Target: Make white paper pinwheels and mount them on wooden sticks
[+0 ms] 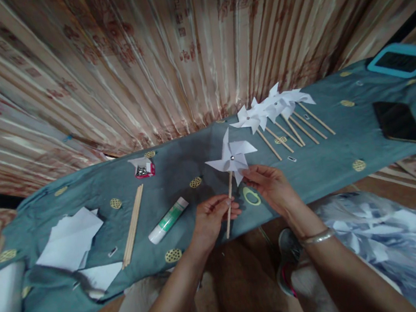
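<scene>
A white paper pinwheel (pixel 235 153) with a metal pin at its centre is fixed to the top of a thin wooden stick (pixel 228 220). My left hand (pixel 213 220) pinches this stick between thumb and fingers. At the lower right of the paper blades, my right hand (pixel 268 183) has its fingertips closed on one blade. To the left lies a glue stick (pixel 168 220) with a green label. A small red box of metal pins (pixel 144 168) stands open farther back. Several finished-looking pinwheels (pixel 276 105) lie in a row behind my right hand.
Loose wooden sticks (pixel 133 228) and white paper squares (pixel 70 237) lie on the green tablecloth (pixel 177 160) at left. A dark phone (pixel 399 121) and a blue-framed device (pixel 403 60) lie at right. A plastic bag of white paper pieces (pixel 406 242) stands at the near right. Curtains hang behind.
</scene>
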A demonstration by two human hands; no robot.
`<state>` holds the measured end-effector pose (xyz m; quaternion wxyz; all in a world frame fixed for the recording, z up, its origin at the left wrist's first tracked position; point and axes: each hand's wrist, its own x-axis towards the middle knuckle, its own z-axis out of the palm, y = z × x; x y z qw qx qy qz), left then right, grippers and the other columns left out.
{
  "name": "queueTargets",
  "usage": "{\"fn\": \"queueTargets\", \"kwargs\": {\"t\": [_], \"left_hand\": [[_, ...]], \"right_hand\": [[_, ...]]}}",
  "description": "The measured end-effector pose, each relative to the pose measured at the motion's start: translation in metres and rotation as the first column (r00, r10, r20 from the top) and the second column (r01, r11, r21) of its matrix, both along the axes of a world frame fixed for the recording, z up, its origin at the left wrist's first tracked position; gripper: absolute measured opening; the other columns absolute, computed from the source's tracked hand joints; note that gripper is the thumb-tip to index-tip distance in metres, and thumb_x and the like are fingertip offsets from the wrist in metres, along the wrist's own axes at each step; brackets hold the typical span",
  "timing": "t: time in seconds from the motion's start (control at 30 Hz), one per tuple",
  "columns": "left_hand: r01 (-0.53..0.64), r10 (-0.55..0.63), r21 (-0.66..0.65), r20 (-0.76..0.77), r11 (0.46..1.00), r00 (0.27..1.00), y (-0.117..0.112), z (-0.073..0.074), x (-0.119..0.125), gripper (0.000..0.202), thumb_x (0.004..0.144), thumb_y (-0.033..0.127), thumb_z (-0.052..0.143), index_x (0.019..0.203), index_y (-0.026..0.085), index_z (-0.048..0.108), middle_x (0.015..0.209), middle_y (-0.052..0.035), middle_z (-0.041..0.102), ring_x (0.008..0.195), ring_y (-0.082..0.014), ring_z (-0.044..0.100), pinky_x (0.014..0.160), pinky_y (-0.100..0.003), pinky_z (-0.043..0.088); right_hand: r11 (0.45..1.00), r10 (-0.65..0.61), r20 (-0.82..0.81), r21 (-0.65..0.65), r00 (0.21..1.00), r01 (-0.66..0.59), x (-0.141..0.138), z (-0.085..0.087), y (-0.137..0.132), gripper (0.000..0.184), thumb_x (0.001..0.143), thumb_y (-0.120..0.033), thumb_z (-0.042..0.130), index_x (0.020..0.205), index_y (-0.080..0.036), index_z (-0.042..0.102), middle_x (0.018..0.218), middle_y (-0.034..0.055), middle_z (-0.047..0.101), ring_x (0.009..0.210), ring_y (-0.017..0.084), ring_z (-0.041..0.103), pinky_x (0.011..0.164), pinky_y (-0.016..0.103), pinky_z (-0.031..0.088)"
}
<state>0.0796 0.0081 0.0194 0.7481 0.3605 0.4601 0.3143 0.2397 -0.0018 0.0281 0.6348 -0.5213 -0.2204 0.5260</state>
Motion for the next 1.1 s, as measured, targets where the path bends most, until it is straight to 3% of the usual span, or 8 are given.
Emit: {"fn": "queueTargets", "kwargs": {"t": [0.33, 0.73, 0.97, 1.1], "left_hand": [[0.015, -0.015, 0.014, -0.008, 1.0, 1.0, 0.0, 0.0, 0.0, 0.043, 0.057, 0.047, 0.083, 0.08, 0.011, 0.071, 0.069, -0.0077, 0.073, 0.06, -0.0174, 0.068, 0.064, -0.029, 0.055], [0.007, -0.007, -0.003, -0.001, 1.0, 1.0, -0.001, 0.003, -0.001, 0.045, 0.055, 0.048, 0.084, 0.078, 0.012, 0.072, 0.068, -0.0068, 0.072, 0.058, -0.0157, 0.067, 0.062, -0.026, 0.054], [0.019, -0.018, -0.03, 0.015, 0.999, 1.0, -0.002, 0.002, 0.0, 0.045, 0.053, 0.047, 0.085, 0.077, 0.011, 0.072, 0.065, -0.0055, 0.071, 0.058, -0.0148, 0.067, 0.061, -0.025, 0.054], [0.034, -0.034, -0.038, 0.012, 0.999, 0.999, -0.003, 0.001, 0.0, 0.045, 0.053, 0.047, 0.085, 0.077, 0.011, 0.072, 0.066, -0.006, 0.072, 0.059, -0.0149, 0.067, 0.062, -0.025, 0.055]], "right_hand": [[0.999, 0.046, 0.022, -0.001, 0.999, -0.046, -0.006, -0.003, 0.0, 0.032, 0.05, -0.045, 0.088, 0.057, -0.022, 0.068, 0.057, -0.004, 0.06, 0.055, 0.009, 0.049, 0.055, 0.025, 0.04], [0.998, 0.053, -0.155, -0.033, 0.987, -0.059, 0.004, 0.004, -0.002, 0.027, 0.049, -0.031, 0.091, 0.055, -0.02, 0.067, 0.058, -0.0041, 0.062, 0.052, 0.005, 0.052, 0.049, 0.017, 0.043], [0.998, 0.055, -0.21, 0.0, 0.976, -0.056, 0.003, 0.001, 0.0, 0.027, 0.057, -0.042, 0.086, 0.068, -0.022, 0.073, 0.066, -0.0022, 0.067, 0.059, 0.01, 0.057, 0.055, 0.021, 0.048], [1.0, 0.018, -0.269, -0.011, 0.963, -0.022, 0.005, -0.001, 0.001, 0.026, 0.059, -0.039, 0.086, 0.073, -0.021, 0.074, 0.069, -0.002, 0.07, 0.059, 0.009, 0.058, 0.054, 0.02, 0.048]]}}
